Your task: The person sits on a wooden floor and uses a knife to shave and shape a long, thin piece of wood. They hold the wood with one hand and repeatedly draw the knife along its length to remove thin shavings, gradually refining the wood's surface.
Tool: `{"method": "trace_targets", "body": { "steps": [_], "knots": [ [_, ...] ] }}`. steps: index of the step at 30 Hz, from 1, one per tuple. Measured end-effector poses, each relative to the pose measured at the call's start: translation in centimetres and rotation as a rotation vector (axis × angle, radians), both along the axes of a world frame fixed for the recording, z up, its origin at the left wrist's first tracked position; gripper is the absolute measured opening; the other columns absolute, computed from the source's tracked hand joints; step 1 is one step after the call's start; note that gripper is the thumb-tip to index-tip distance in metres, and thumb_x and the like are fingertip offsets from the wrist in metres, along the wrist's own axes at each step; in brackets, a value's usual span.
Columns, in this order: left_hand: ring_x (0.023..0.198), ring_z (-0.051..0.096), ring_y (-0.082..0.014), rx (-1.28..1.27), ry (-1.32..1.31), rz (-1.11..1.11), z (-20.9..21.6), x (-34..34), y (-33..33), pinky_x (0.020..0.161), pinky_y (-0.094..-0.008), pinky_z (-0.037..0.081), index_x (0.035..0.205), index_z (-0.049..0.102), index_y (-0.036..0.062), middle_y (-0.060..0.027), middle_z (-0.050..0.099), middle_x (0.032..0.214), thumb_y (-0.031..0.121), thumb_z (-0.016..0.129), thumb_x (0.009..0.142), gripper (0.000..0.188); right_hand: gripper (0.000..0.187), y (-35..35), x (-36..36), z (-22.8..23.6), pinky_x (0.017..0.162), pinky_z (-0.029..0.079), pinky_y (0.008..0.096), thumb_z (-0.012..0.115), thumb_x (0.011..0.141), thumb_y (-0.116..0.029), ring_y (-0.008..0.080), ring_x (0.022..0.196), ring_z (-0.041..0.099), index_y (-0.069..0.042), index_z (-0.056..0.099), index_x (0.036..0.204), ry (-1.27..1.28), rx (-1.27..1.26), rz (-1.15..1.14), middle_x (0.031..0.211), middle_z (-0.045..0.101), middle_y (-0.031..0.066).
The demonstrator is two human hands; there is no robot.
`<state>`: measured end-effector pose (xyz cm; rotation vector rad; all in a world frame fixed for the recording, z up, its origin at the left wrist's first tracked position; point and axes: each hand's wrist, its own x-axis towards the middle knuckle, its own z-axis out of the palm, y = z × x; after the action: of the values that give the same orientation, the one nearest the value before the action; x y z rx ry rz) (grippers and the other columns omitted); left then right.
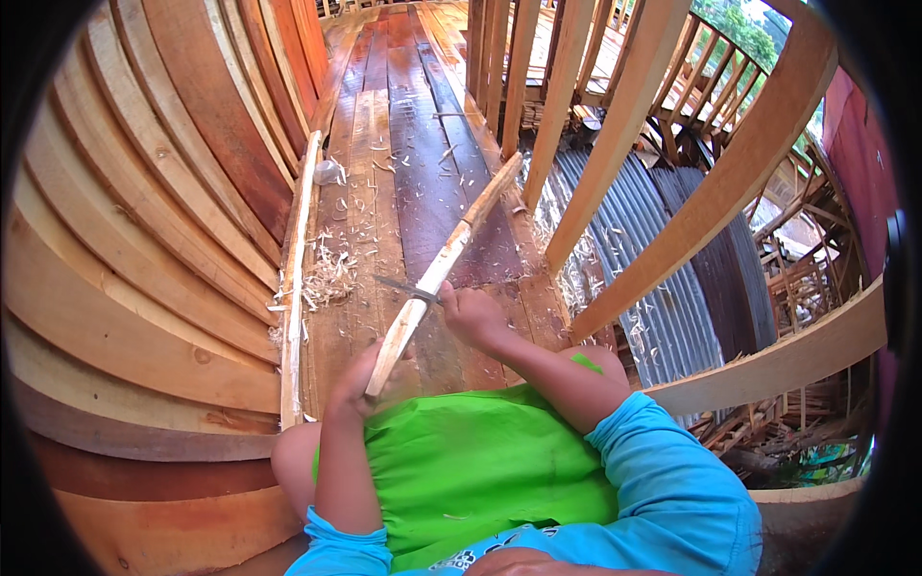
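A long wooden stick [444,261], pale where shaved and brown toward its far end, slants up and away from my lap. Near its lower end my left hand [359,378] is closed around it, some fingers hidden behind the wood. My right hand [472,315] is closed on a knife [396,285]; its handle is mostly hidden in the fist. The narrow dark blade lies across the stick's pale middle, its tip sticking out to the left.
Curled wood shavings [329,273] litter the plank floor [423,134]. Stacked boards [144,240] lean along the left, beside a pale strip of wood [297,278]. Upright wooden slats [615,125] line the right, with corrugated metal roofing [643,278] below them.
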<state>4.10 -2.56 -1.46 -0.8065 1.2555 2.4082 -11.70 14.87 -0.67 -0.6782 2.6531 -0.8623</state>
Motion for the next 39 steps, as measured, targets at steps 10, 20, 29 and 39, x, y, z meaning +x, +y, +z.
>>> {"method": "trace_targets", "body": {
  "steps": [10,20,29,39],
  "knots": [
    [0.039,0.043,-0.0059,-0.136,0.014,0.041,1.9,2.1,1.4,0.033,-0.0192,0.035,0.103,0.063,0.0014,0.0011,0.052,0.059,0.041,0.037,0.102,0.048,0.056,-0.4,-1.0,1.0,0.072,0.048,0.0547,0.033,0.098,-0.042,0.0444,0.075,0.063,-0.002,0.068,0.083,0.121,-0.140,0.039,0.074,0.065,0.0248],
    [0.039,0.045,-0.0061,0.144,0.046,0.028,3.1,1.8,1.2,0.032,-0.0179,0.034,0.100,0.057,0.0002,-0.0004,0.050,0.060,0.038,0.037,0.102,0.043,0.055,-0.1,0.6,0.3,0.066,0.050,0.0551,0.033,0.096,-0.034,0.0432,0.065,0.063,-0.001,0.066,0.067,0.280,-0.006,0.140,0.067,0.063,0.0250],
    [0.039,0.045,-0.0076,0.176,0.008,0.011,1.5,2.0,1.0,0.031,-0.0188,0.034,0.098,0.054,0.0008,-0.0024,0.050,0.061,0.032,0.038,0.100,0.035,0.051,-1.2,0.6,1.5,0.066,0.051,0.0522,0.035,0.094,-0.032,0.0417,0.064,0.064,-0.001,0.067,0.067,0.096,0.084,0.199,0.065,0.063,0.0242],
    [0.039,0.045,-0.0092,0.461,-0.021,-0.026,1.0,1.7,0.1,0.031,-0.0209,0.034,0.102,0.050,0.0001,-0.0024,0.047,0.059,0.031,0.036,0.098,0.034,0.054,-1.3,1.5,1.5,0.067,0.050,0.0537,0.035,0.092,-0.033,0.0440,0.062,0.062,0.002,0.063,0.060,0.148,0.064,0.181,0.060,0.060,0.0251]
  ]
}}
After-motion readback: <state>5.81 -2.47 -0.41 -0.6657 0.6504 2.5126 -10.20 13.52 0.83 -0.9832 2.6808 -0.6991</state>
